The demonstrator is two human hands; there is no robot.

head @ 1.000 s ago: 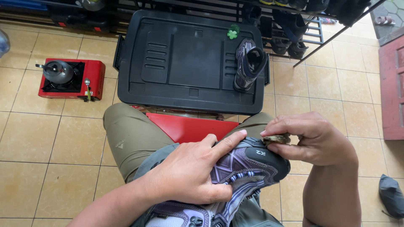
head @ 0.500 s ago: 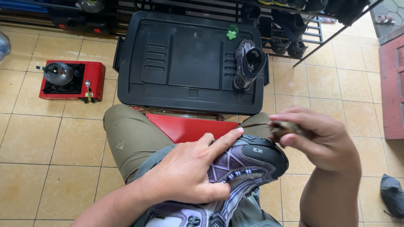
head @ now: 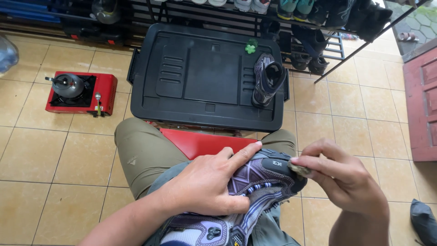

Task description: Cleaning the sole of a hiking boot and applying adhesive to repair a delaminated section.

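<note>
From my remote seat I see the left hand [head: 207, 187] pressed flat over a purple and grey hiking shoe [head: 236, 200] that lies across the lap, its fingers wrapped around the upper and the forefinger stretched out along the black toe cap, so the shoe sits directly under and between those fingers. The right hand [head: 348, 180] hovers just beside the toe, its fingertips pinched on a small dull-coloured wad [head: 300, 169], and that wad touches the black toe rubber; what the wad is made of I cannot tell. Beyond the left fingertips lies a red flat panel [head: 200, 142], and further out a black plastic bin lid [head: 200, 86] with the matching shoe [head: 267, 79] standing on it, well apart from both hands. Far off past the left wrist sits a red camp stove [head: 105, 93] carrying a small kettle [head: 68, 85] on the tiled floor.
</note>
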